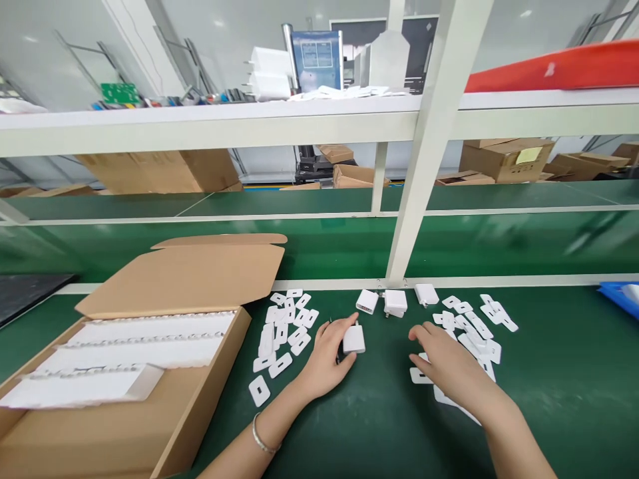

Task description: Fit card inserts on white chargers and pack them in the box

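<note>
My left hand [327,356] has its thumb and index finger at two sides of a white plug-in charger [354,339] that lies on the green bench. A small dark thing under its fingers is too hidden to name. My right hand [449,366] hovers with fingers parted at the edge of a loose heap of white slotted cards [463,308], nothing visible in it. Beyond the hands sit more white chargers, one with its port side showing [367,302], a pair close together [395,303] and another farther right [426,294].
More slotted white cards [281,364] are scattered left of my left hand. An open cardboard box [200,392] with rows of white pieces stands at the left. A slanted white post [417,173] rises behind the chargers. A blue bag [619,296] lies far right.
</note>
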Action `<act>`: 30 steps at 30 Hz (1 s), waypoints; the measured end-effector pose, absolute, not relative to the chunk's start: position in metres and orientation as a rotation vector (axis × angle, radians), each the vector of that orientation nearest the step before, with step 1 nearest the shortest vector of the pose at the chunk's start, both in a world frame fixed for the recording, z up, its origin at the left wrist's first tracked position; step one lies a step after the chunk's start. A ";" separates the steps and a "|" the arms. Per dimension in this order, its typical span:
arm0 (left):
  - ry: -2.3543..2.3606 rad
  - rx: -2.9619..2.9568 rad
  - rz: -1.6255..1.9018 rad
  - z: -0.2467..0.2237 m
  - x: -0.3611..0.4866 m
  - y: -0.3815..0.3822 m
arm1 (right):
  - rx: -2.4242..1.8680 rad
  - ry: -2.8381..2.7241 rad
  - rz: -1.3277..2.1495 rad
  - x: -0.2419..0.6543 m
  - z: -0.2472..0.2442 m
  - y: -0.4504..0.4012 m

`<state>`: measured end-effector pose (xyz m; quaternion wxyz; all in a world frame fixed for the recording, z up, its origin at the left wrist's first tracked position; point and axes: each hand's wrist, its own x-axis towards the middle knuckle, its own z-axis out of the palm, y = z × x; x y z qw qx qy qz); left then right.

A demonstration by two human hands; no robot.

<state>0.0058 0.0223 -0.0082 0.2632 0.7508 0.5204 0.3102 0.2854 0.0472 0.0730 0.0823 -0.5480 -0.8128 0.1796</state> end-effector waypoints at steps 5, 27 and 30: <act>1.562 1.957 0.937 -0.011 0.028 0.028 | -1.656 -2.543 0.598 0.318 0.065 0.028; 1.163 1.304 1.322 0.015 -0.010 0.106 | -1.358 -2.688 -0.444 0.276 -0.004 0.052; 0.860 0.872 1.344 0.022 -0.010 0.077 | -1.442 -2.558 -0.102 0.266 0.001 0.057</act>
